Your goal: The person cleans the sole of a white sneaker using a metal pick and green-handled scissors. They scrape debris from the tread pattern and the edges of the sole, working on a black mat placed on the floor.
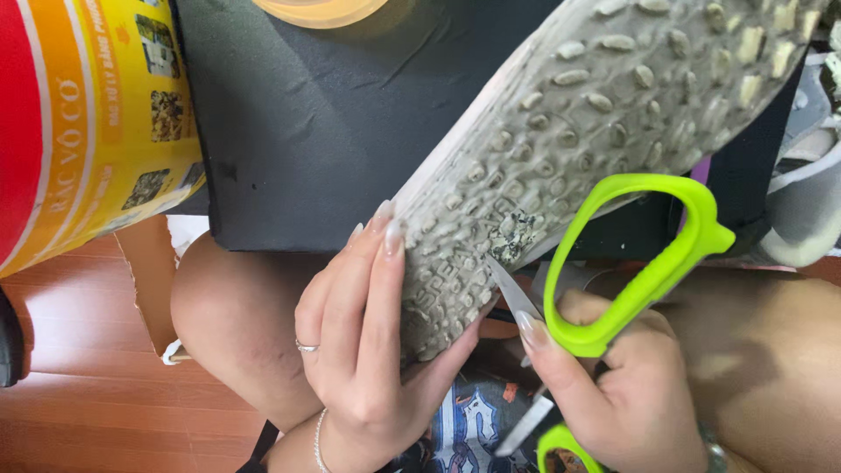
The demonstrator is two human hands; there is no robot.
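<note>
Only the head view here, looking straight down at someone's lap. The left hand (pixel 363 337) is wrapping around the heel end of a grey studded shoe sole (pixel 569 149), fingers curled over the edge and thumb pressing from below, so it's gripping the shoe firmly. The sole is lying tilted across the picture, heel low by the knees, toe running off toward the top right. There's a dark, crumbly patch on the sole (pixel 515 235), roughly in its lower middle.

The right hand (pixel 626 394) is closing around a pair of scissors with neon green handles (pixel 648 263), fingers through the lower loop. The metal blade tip (pixel 508 285) is touching the sole just below that dark patch.

Behind the shoe a black foam-like board (pixel 324 123) is resting over the knees. At the far left a big round container (pixel 88 123) is standing on the reddish wooden floor (pixel 79 394), wrapped in a label that's red on its left part and yellow on its right, with small square photos on the yellow. A roll of clear tape (pixel 320 10) is peeking in at the top edge, sitting on the board. Another whitish shoe (pixel 810 201) is lying at the right edge.
</note>
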